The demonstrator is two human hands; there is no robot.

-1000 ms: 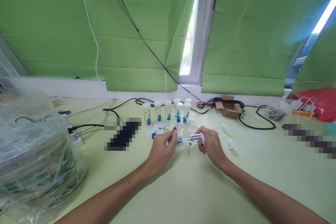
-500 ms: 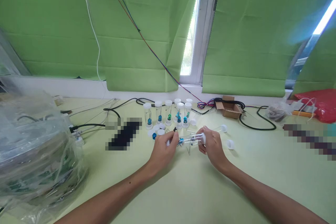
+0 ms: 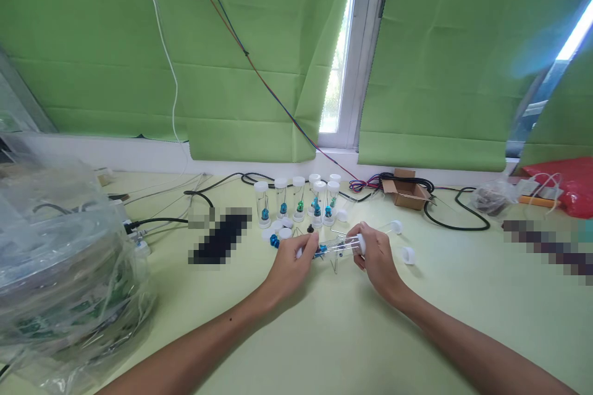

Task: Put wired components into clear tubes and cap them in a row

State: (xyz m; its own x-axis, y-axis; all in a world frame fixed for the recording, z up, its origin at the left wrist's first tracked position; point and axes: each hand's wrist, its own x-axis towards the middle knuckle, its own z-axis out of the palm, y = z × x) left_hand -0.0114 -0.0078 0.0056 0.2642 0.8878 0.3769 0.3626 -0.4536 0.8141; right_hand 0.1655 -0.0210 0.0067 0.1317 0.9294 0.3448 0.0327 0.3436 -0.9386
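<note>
Between my two hands a clear plastic tube [image 3: 340, 245] lies almost level, with a blue piece and thin metal wires inside. My left hand [image 3: 293, 262] is closed round its left end. The fingers of my right hand [image 3: 376, 259] grip the white cap [image 3: 361, 244] at the right end. Just behind stand several upright capped tubes [image 3: 299, 202] holding blue or green pieces. Loose white caps [image 3: 285, 232] and dark blue pieces [image 3: 274, 240] lie beside my left hand. A small black part [image 3: 310, 229] sits beyond my left fingertips. Bent wire [image 3: 335, 266] shows under the tube.
At left rests a large bundle in clear plastic [image 3: 69, 278]. A small cardboard box [image 3: 405, 191] and black cables [image 3: 463, 226] lie at the back. One loose cap [image 3: 408, 255] and another clear tube [image 3: 391, 226] are right of my right hand. A red bag [image 3: 574, 188] is far right.
The held tube stays between my hands, almost in place. My left hand has shifted very slightly, and more of the blue pieces beside it shows. The view has moved a little.
</note>
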